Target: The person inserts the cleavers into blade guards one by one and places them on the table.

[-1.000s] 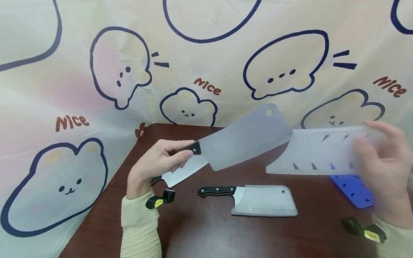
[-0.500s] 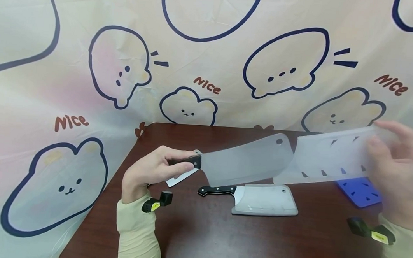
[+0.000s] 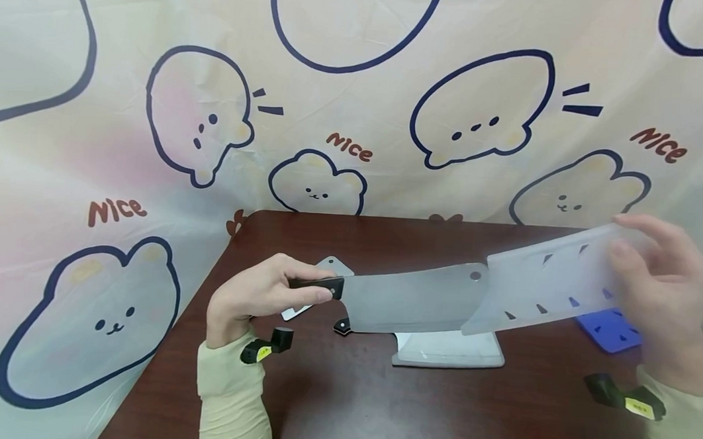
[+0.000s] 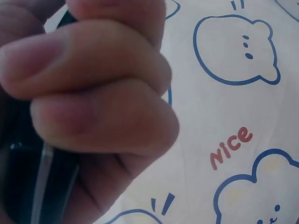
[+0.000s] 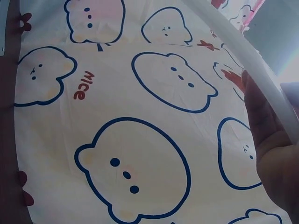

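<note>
My left hand [image 3: 270, 285] grips the black handle of a cleaver [image 3: 409, 302], whose bare blade points right, nearly level, above the table. In the left wrist view its fingers curl round the dark handle [image 4: 39, 186]. With thumb and fingers my right hand [image 3: 667, 282] pinches the far end of a translucent white blade guard [image 3: 545, 283] with small cutouts, tilted up to the right. The guard's left end meets the blade's front end; whether the blade is inside cannot be told. The right wrist view shows the guard's edge [image 5: 252, 60] against the hand [image 5: 280, 168].
On the dark wooden table [image 3: 371, 413] lies a second cleaver in a pale guard [image 3: 448, 352], its handle mostly hidden behind the held blade. Another knife [image 3: 337, 265] lies partly behind my left hand. A blue guard [image 3: 611, 329] lies at the right. A cartoon-printed cloth [image 3: 346, 100] hangs behind.
The cleaver's blade has swung down from an upward tilt to nearly level. The white guard has tilted and moved lower, its left end staying by the blade's front end.
</note>
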Action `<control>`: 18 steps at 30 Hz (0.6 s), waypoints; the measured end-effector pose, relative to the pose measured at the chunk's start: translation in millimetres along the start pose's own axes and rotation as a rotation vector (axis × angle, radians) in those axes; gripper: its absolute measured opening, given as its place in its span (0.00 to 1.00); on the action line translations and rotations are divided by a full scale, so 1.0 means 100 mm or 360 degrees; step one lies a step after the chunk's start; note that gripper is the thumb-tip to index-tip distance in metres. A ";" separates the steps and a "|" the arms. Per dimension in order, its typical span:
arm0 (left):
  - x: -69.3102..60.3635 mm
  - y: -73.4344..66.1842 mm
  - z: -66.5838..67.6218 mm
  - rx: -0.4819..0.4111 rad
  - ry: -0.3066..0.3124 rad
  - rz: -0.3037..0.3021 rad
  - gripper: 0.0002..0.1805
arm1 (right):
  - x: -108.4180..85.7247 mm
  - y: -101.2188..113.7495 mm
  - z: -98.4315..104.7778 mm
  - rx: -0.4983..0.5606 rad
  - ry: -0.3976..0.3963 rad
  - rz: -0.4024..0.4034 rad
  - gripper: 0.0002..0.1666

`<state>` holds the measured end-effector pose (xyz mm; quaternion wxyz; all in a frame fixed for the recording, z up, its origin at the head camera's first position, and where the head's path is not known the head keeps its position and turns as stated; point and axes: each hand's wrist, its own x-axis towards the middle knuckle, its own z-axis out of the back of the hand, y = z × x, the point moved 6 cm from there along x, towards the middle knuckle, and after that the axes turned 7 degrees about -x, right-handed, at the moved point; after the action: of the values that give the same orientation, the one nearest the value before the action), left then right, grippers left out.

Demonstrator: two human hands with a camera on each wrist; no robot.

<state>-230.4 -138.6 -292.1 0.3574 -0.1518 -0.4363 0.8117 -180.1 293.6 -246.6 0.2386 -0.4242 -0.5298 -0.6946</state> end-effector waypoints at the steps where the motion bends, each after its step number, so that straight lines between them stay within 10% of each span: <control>1: 0.01 0.00 0.00 -0.0006 -0.0008 -0.0008 0.17 | 0.01 0.00 -0.01 0.0044 -0.0005 0.0012 0.19; 18: 0.18 -0.05 -0.05 0.0276 -0.0251 -0.0029 0.15 | -0.11 -0.24 -0.24 0.0073 -0.0065 -0.0258 0.20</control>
<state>-237.9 -121.4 -289.3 0.3411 -0.0521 -0.3924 0.8526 -200.5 277.8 -270.7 0.1804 -0.3886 -0.5829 -0.6904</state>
